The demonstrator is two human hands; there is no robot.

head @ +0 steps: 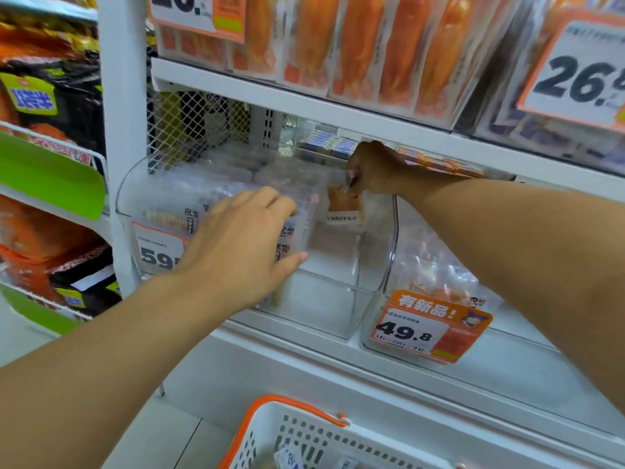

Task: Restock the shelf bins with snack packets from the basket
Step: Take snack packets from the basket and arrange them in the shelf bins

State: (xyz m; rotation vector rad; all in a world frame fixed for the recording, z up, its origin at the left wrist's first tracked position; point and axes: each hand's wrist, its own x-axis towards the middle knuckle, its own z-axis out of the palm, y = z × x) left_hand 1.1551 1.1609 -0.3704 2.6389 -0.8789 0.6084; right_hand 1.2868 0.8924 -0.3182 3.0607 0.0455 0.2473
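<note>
Your white shelf (291,336) carried two clear bins (324,299) side by side. Each bore a price tag (431,328).

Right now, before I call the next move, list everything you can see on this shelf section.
clear bin: one, transparent, middle shelf, "59" tag at its left front
snack packet: one, clear with orange contents, held over the clear bin's right part
neighbour bin: one, transparent, right of the first, orange "49.8" tag, packets inside
orange packets: one row, shelf above
price tags: two, orange-edged, top shelf
basket: one, white with orange handle, bottom of view
left hand: one, fingers extended, at the clear bin's front
right hand: one, pinching the snack packet's top
</note>
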